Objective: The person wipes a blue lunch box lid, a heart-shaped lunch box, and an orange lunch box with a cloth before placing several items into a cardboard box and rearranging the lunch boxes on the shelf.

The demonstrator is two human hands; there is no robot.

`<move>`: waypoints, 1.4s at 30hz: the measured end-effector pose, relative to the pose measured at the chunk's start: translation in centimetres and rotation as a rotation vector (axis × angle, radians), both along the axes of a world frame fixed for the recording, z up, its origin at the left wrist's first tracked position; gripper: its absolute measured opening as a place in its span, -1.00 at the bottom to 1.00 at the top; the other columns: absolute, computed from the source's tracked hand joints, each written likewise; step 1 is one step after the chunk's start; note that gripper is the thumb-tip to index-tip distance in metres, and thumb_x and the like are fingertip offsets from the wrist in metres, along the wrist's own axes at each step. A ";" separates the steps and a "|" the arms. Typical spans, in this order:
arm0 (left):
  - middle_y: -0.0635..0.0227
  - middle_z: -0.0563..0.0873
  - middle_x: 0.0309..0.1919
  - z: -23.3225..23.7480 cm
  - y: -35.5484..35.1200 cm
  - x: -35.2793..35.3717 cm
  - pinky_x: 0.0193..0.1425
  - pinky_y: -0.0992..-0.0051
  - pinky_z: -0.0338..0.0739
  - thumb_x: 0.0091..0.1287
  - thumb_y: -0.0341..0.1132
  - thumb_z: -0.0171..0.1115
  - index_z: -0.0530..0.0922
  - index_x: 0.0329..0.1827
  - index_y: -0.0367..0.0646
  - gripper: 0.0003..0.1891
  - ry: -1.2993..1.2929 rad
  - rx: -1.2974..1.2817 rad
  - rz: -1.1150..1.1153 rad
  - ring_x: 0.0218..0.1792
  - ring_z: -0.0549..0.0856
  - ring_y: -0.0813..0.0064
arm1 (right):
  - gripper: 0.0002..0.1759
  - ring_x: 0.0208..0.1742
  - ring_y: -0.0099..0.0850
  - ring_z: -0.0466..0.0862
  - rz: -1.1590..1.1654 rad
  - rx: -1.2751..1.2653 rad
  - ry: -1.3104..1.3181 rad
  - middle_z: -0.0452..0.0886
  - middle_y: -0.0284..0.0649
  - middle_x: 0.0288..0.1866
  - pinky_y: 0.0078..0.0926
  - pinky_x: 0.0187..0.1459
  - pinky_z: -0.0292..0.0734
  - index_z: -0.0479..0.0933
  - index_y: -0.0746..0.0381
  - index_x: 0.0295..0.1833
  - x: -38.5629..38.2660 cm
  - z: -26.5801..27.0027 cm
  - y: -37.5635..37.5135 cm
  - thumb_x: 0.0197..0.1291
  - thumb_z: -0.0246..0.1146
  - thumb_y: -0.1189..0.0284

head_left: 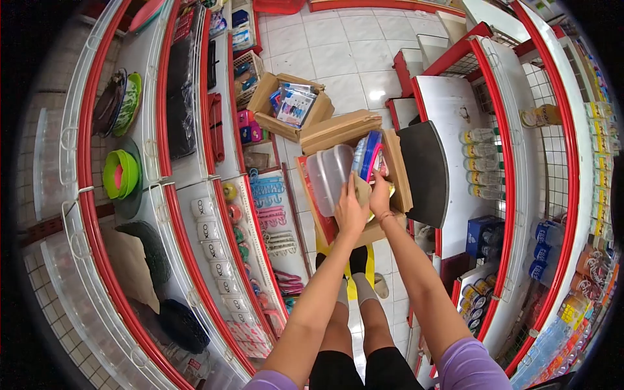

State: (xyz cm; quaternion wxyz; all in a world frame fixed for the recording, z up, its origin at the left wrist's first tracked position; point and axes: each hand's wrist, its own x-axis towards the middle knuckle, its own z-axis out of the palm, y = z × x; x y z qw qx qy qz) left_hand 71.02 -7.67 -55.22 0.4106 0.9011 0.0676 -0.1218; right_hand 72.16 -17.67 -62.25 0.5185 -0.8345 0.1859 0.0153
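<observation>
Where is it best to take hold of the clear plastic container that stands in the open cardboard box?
Probably by its top rim, coming from above: the clear plastic container stands on edge, leaning, in the brown cardboard box, whose walls close off its lower sides.

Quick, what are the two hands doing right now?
Left hand: on the clear plastic container, grip unclear.
Right hand: in the cardboard box, grip unclear.

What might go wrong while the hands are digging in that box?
The clear tub leans at the edge of the cardboard box, so it might tip out onto the floor while the left hand and right hand rummage beside it. The box also sits right by the feet, so tripping seems possible.
</observation>
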 end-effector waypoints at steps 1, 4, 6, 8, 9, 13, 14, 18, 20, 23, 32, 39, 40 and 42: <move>-0.07 0.51 0.02 -0.3 -0.1 0.2 0.02 0.14 0.47 0.01 -0.30 0.34 0.14 0.39 -0.06 -0.17 -0.003 -0.064 0.039 0.01 0.53 -0.10 | -0.50 -0.22 -0.21 0.66 -0.002 -0.008 0.064 0.62 0.07 -0.18 -0.41 -0.20 0.54 0.40 0.41 0.14 0.2 1.3 -0.1 0.00 0.22 0.62; -0.09 0.52 -0.02 0.3 0.2 0.7 0.02 0.13 0.47 0.00 -0.30 0.35 0.12 0.40 -0.06 -0.15 -0.027 -0.099 0.048 -0.01 0.54 -0.11 | -0.52 -0.39 -0.40 0.66 0.087 0.023 0.012 0.65 -0.03 -0.30 -0.48 -0.34 0.53 0.48 0.31 0.10 0.4 0.6 -1.5 -0.05 0.26 0.58; -0.06 0.50 -0.05 -0.5 0.6 1.1 -0.03 0.11 0.49 -0.01 -0.27 0.36 0.06 0.42 0.02 -0.10 -0.060 -0.092 0.016 -0.05 0.56 -0.10 | -0.55 -0.40 -0.39 0.66 0.113 0.004 0.044 0.65 -0.12 -0.37 -0.48 -0.34 0.54 0.51 0.29 0.05 0.6 1.3 -1.6 -0.05 0.31 0.53; -0.14 0.52 -0.03 -0.6 0.4 1.7 0.02 0.12 0.47 -0.03 -0.28 0.36 0.13 0.40 -0.03 -0.13 0.087 -0.076 -0.006 -0.02 0.55 -0.12 | -0.56 -0.38 -0.39 0.66 0.178 -0.122 0.000 0.65 -0.13 -0.36 -0.50 -0.32 0.54 0.51 0.30 0.05 0.4 1.8 -1.4 -0.04 0.29 0.55; -0.15 0.57 -0.07 -0.1 0.2 2.0 -0.01 0.10 0.48 -0.04 -0.28 0.34 0.14 0.39 0.00 -0.15 0.111 0.027 -0.009 -0.07 0.58 -0.13 | -0.55 -0.36 -0.37 0.65 0.202 -0.009 -0.084 0.63 -0.11 -0.33 -0.50 -0.29 0.54 0.48 0.30 0.08 0.2 -0.2 -1.2 -0.03 0.23 0.62; -0.08 0.65 -0.20 1.0 1.0 3.5 -0.04 0.10 0.49 -0.05 -0.28 0.29 0.24 0.33 -0.06 -0.23 0.122 0.040 0.037 -0.14 0.62 -0.12 | -0.49 -0.07 -0.02 0.55 0.262 0.016 0.016 0.52 0.06 -0.06 -0.27 -0.05 0.47 0.41 0.36 0.13 -1.5 1.0 0.0 -0.04 0.20 0.56; -0.10 0.65 -0.20 1.3 1.5 3.7 -0.03 0.10 0.49 -0.03 -0.27 0.29 0.25 0.33 -0.05 -0.25 0.117 0.042 0.020 -0.14 0.62 -0.12 | -0.49 -0.04 -0.02 0.53 0.267 -0.040 -0.017 0.51 0.05 -0.04 -0.25 -0.03 0.45 0.41 0.35 0.13 -1.9 1.6 0.3 -0.04 0.21 0.56; -0.13 0.63 -0.14 3.0 2.9 4.9 0.04 0.15 0.48 -0.02 -0.27 0.31 0.33 0.27 -0.12 -0.31 0.144 0.044 0.038 -0.07 0.61 -0.08 | -0.48 -0.01 -0.06 0.47 0.266 -0.191 -0.124 0.48 -0.04 -0.07 -0.21 0.04 0.37 0.43 0.30 0.13 -3.0 3.7 1.7 -0.05 0.24 0.51; -0.14 0.61 -0.09 3.9 4.3 5.5 0.07 0.17 0.47 -0.04 -0.27 0.32 0.36 0.25 -0.18 -0.31 0.163 -0.042 0.085 -0.03 0.60 -0.05 | -0.47 -0.06 -0.10 0.46 0.261 -0.263 -0.160 0.47 -0.07 -0.14 -0.24 0.03 0.37 0.44 0.28 0.13 -3.0 5.5 2.0 -0.06 0.24 0.50; 0.14 0.65 -0.16 0.8 6.9 4.5 -0.01 0.36 0.50 -0.02 -0.42 0.27 0.45 0.08 -0.25 -0.49 0.147 -0.396 0.178 -0.13 0.64 0.27 | -0.47 -0.13 -0.21 0.44 0.377 -0.315 -0.239 0.42 -0.16 -0.24 -0.28 -0.05 0.34 0.46 0.20 0.13 -2.7 7.6 2.1 -0.07 0.28 0.44; 0.38 0.59 -0.19 0.3 10.1 0.2 -0.05 0.52 0.48 -0.01 -0.57 0.20 0.42 0.05 -0.18 -0.53 0.378 -0.772 0.284 -0.16 0.59 0.52 | -0.61 -0.04 -0.21 0.46 0.522 -0.181 -0.278 0.46 -0.16 -0.11 -0.23 -0.03 0.28 0.50 0.18 0.03 -3.4 7.1 1.9 0.03 0.25 0.39; 0.35 0.59 -0.10 -0.5 11.3 -2.3 0.04 0.46 0.49 0.01 -0.55 0.22 0.37 0.13 -0.18 -0.47 0.662 -0.932 0.377 -0.09 0.59 0.47 | -0.35 0.02 -0.24 0.48 -0.281 -0.246 -0.084 0.47 -0.05 0.02 -0.30 0.06 0.34 0.32 0.29 0.22 -5.6 5.0 -6.2 -0.01 0.31 0.35; 0.34 0.58 -0.08 0.2 11.4 -2.7 0.05 0.45 0.49 0.01 -0.55 0.22 0.36 0.14 -0.18 -0.46 0.658 -0.947 0.369 -0.07 0.59 0.46 | -0.32 -0.01 -0.31 0.51 -0.267 0.089 0.018 0.48 -0.07 0.05 -0.37 0.01 0.39 0.30 0.30 0.25 -7.4 1.4 -8.5 0.02 0.33 0.30; 0.33 0.57 -0.04 0.1 11.9 -3.6 0.08 0.44 0.48 0.01 -0.55 0.22 0.34 0.16 -0.18 -0.44 0.665 -0.965 0.339 -0.03 0.58 0.45 | -0.41 -0.05 -0.52 0.58 -0.045 0.578 0.308 0.52 -0.22 0.06 -0.55 -0.12 0.53 0.27 0.28 0.29 -8.2 4.6 -9.0 0.17 0.22 0.34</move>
